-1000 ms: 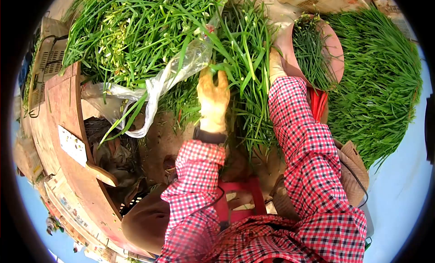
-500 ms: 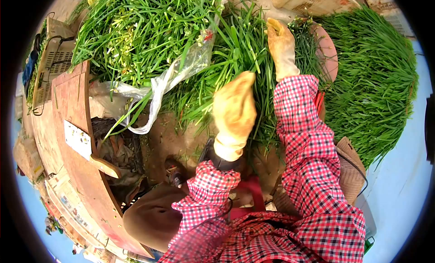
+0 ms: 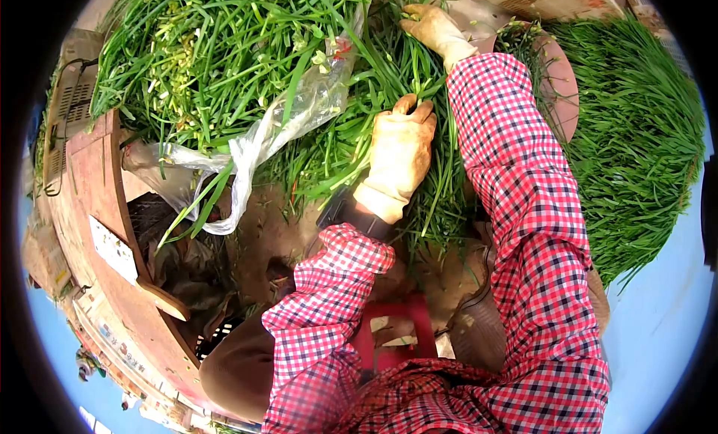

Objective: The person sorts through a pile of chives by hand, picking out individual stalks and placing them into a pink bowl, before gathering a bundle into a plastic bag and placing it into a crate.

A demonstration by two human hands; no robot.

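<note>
Left hand (image 3: 400,156) lay palm-down on the loose stalks (image 3: 378,67), fingers hooked into them; couldn't tell if it actually gripped or just pinned them. Right hand (image 3: 432,26) was stretched out beyond the left hand and curled closed on the far ends of the same stalks. Stalks ran under and between both hands, fanned out on the ground, not squared up. Progress, my read: well underway, not near done. Right of the right hand sat a neat heap (image 3: 643,135) of even green stalks, looked like finished stock, with a round tray (image 3: 562,97) holding a smaller lot between that heap and the hand. Left of both hands a big budded pile (image 3: 217,52) looked unsorted, and a plastic bag (image 3: 299,116) lay crumpled just beside the left hand, half under the greens. So one batch in hand, a large pile left to go.
</note>
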